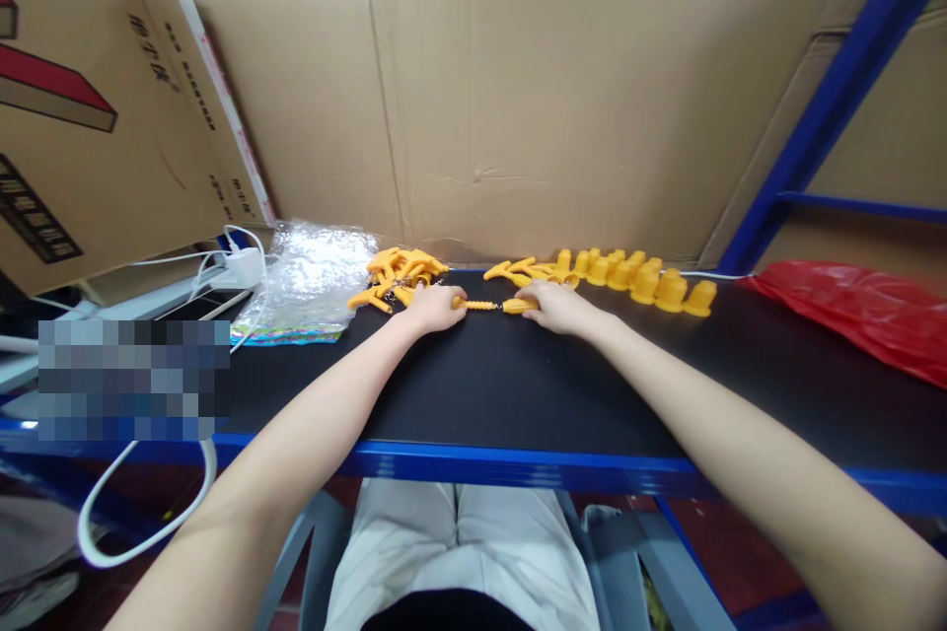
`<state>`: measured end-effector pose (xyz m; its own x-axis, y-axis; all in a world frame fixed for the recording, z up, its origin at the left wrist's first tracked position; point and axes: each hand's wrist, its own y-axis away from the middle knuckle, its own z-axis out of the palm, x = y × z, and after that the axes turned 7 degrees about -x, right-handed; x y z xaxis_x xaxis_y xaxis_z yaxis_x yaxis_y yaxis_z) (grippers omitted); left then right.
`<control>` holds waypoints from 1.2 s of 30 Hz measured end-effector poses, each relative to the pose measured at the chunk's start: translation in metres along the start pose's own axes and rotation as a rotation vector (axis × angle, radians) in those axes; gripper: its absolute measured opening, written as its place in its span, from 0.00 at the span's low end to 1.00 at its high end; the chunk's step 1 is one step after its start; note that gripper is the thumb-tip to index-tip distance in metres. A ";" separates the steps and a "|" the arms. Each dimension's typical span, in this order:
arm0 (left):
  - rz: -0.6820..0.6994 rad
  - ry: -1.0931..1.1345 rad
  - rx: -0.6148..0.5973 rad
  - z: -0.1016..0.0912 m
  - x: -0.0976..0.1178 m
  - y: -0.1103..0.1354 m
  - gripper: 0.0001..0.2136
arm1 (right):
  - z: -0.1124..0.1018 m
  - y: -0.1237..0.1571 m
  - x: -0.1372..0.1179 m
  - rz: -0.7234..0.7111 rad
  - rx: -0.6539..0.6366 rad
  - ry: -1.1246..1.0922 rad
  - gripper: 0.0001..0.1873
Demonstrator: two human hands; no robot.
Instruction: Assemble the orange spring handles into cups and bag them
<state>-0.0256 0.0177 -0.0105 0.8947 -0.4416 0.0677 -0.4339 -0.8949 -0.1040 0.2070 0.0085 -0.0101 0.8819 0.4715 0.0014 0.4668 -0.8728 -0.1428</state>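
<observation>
Both my hands meet over the middle of the black tabletop. The fingers of my left hand point(438, 308) are closed on a thin, ridged yellow plastic piece point(479, 305) that points right. In the grip of my right hand point(560, 308) is a thicker yellow plastic piece point(518, 306), its end facing the ridged one across a small gap with a dark bit of metal in it. Beside my left hand lies a pile of yellow branched plastic pieces point(400, 268) with small metal rings. Similar yellow branched pieces point(518, 268) lie just behind my right hand.
Several yellow cup-shaped pieces point(643, 281) stand in rows at the back right. A red plastic bag point(865, 315) lies far right, a clear plastic bag point(311, 266) at the left. A white charger with cables point(244, 268) is beyond it. Cardboard point(562, 99) walls the back.
</observation>
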 end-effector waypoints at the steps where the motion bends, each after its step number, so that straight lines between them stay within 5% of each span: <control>1: 0.009 0.007 0.000 0.000 0.000 0.000 0.17 | 0.000 0.000 -0.001 -0.020 0.003 -0.011 0.18; 16: 0.013 0.343 -0.058 -0.004 0.003 0.002 0.16 | 0.002 -0.003 0.010 -0.171 0.235 -0.185 0.15; 36: 0.173 0.148 0.110 0.003 0.001 0.001 0.09 | 0.004 -0.002 0.007 -0.208 0.134 -0.232 0.15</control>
<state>-0.0251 0.0163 -0.0134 0.7794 -0.5993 0.1828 -0.5578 -0.7965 -0.2332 0.2119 0.0145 -0.0139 0.7226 0.6677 -0.1790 0.6092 -0.7375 -0.2917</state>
